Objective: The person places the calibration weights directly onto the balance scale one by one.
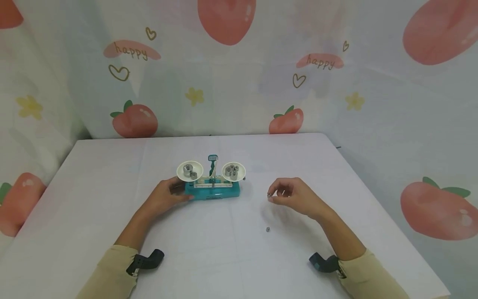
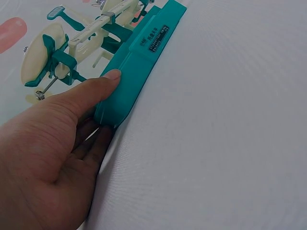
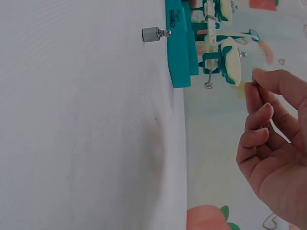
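Observation:
A small balance scale [image 1: 213, 193] with a teal base and two cream pans stands on the table. My left hand [image 1: 163, 196] grips the left end of its base, thumb on the front face [image 2: 120, 96] in the left wrist view. Several metal weights lie in both the left pan [image 1: 180, 172] and the right pan [image 1: 243, 170]. To the right of the scale, my right hand [image 1: 296, 196] pinches a tiny metal weight [image 1: 269, 195] between thumb and forefinger, mostly hidden by the fingertips. Nearer to me, a knobbed metal weight [image 3: 150, 34] stands on the table.
The white-covered table [image 1: 112, 166] ends at a back edge against a fruit-printed curtain [image 1: 239, 99]. Dark wrist cameras [image 1: 149, 260] stick out from both sleeves over the tabletop.

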### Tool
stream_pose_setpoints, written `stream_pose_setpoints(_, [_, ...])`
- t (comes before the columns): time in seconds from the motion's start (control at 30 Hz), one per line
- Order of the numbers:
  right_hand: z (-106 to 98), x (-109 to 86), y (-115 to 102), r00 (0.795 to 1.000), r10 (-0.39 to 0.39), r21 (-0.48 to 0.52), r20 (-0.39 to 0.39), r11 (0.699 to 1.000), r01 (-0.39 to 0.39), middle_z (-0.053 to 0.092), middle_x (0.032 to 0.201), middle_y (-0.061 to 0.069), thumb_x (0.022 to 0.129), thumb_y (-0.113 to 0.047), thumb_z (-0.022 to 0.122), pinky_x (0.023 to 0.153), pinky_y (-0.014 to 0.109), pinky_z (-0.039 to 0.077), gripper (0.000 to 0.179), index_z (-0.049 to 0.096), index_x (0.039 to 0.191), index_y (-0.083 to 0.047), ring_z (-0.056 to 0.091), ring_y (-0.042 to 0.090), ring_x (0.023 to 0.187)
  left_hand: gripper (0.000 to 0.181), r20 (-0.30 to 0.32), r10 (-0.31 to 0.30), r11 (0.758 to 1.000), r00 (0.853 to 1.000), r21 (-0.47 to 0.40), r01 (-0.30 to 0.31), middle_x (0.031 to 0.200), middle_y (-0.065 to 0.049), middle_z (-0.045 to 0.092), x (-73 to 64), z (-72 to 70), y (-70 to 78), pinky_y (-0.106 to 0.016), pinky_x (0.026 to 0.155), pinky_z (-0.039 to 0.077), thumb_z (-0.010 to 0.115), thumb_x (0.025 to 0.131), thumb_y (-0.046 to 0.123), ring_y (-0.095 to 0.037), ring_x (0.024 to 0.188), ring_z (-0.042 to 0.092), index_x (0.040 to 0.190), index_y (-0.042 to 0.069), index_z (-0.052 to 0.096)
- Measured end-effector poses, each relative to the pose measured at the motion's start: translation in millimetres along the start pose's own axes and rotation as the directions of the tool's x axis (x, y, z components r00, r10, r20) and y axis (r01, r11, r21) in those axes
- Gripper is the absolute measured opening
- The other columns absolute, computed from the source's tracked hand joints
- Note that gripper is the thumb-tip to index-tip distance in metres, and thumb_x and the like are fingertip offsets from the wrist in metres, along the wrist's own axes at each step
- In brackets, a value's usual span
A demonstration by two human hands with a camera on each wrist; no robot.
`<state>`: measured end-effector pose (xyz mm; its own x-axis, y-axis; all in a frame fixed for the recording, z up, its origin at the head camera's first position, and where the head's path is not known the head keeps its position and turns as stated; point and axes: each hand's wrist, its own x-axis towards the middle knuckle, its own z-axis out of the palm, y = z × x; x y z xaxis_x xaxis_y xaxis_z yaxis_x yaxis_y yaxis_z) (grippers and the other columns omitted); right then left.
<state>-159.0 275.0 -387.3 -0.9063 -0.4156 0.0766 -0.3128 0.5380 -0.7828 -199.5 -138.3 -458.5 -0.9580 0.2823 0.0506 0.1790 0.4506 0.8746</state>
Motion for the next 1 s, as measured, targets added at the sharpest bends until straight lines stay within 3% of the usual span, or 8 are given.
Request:
stream_pose_setpoints(0.43, [-1, 9.9, -4, 0.999, -0.007, 0.042, -0.035, 0.999, 0.008, 0.066, 0.09, 0.005, 0.092, -0.012, 0.079, 0.06, 0.027, 0.047, 0.009, 0.075, 0.099, -0.014, 0.054, 0.026, 0.079, 0.073, 0.0, 0.006, 1.0, 1.0, -0.008, -0.006, 0.145, -0.019, 0.058, 0.9, 1.1, -1.3, -0.052, 0.111, 0.045, 0.087, 0.085, 0.017, -0.038, 0.134, 0.055, 0.148, 0.003, 0.053])
stream_pose_setpoints(0.63, [0, 18.3, -9, 0.999, 0.013, 0.021, -0.037, 1.0, -0.013, 0.069, 0.095, 0.003, 0.094, -0.017, 0.079, 0.064, 0.03, 0.05, 0.007, 0.076, 0.099, -0.018, 0.056, 0.029, 0.083, 0.075, 0.004, 0.006, 1.0, 1.0, -0.016, -0.006, 0.146, -0.019, 0.057, 1.3, 1.2, -0.7, -0.051, 0.111, 0.045, 0.088, 0.085, 0.017, -0.039, 0.134, 0.054, 0.149, 0.002, 0.052])
stream_pose_setpoints(1.0, [3, 35.6, -9, 0.999, 0.003, 0.071, -0.049, 0.997, 0.0, 0.071, 0.099, 0.006, 0.094, -0.014, 0.078, 0.067, 0.03, 0.049, 0.009, 0.076, 0.102, -0.011, 0.057, 0.029, 0.085, 0.075, 0.002, 0.01, 1.0, 1.0, -0.018, -0.01, 0.146, -0.018, 0.057, 1.8, 1.7, -2.4, -0.05, 0.11, 0.046, 0.088, 0.085, 0.017, -0.038, 0.133, 0.055, 0.149, 0.004, 0.053])
